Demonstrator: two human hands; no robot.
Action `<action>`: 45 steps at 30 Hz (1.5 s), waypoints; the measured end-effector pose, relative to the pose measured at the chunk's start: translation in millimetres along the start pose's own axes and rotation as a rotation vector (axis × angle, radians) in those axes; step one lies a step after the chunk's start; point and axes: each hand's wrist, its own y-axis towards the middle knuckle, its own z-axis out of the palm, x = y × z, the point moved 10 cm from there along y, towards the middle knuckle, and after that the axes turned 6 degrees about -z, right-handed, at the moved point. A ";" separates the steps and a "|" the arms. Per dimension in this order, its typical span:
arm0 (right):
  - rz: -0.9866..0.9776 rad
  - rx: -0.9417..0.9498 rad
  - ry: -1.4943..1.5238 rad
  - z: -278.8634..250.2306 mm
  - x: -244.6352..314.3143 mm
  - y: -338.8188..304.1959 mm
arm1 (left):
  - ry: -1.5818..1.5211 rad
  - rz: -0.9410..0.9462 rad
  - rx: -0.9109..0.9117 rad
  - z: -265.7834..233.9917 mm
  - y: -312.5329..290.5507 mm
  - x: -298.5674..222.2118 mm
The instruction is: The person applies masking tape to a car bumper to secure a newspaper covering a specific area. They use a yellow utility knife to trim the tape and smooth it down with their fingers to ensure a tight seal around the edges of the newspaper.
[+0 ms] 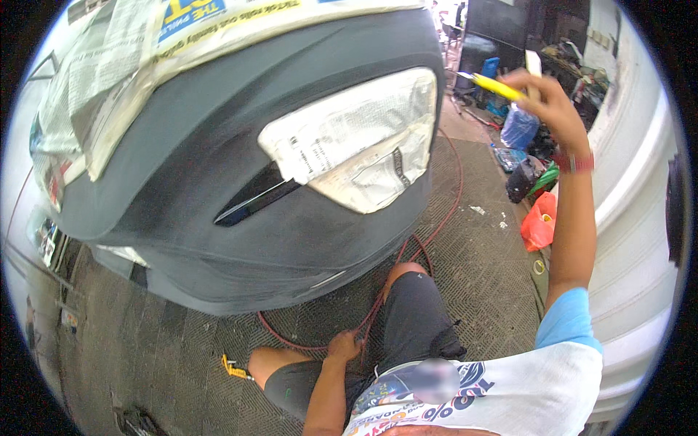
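My right hand (545, 102) is raised at the upper right, fingers closed around a slim yellow utility knife (498, 87) whose pale tip points left toward the car. A pale flat strip (534, 64) shows just above those fingers; whether I hold it too is unclear. Down between my knees, my left hand (345, 346) is closed on a thin red hose (291, 344). Before me stands the dull grey end of a car (196, 189). Newspaper and tape (356, 123) mask its lamp, with a glossy black strip (254, 202) beside it.
More newspaper (109, 94) covers the car's upper part. The red hose loops over the textured floor (465, 276) under the car's edge. A yellow tool (234, 368) lies by my left knee. Along the right wall (632, 196) are an orange bag (539, 222), a dark bag (523, 179) and clutter.
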 end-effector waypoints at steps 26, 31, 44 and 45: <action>1.490 -0.066 0.057 468.9 -249.1 -690.1 | -1.062 0.585 -0.877 -480.7 -186.5 -228.2; 1.465 -0.146 0.079 460.0 -226.1 -645.4 | -1.355 0.654 -0.589 -500.7 -177.3 -209.2; 1.225 -0.421 -0.002 396.4 -297.1 -617.0 | -1.592 0.902 -0.391 -494.8 -171.8 -192.1; 1.161 -0.469 -0.005 392.1 -289.0 -601.1 | -1.568 0.884 -0.435 -490.2 -173.3 -192.0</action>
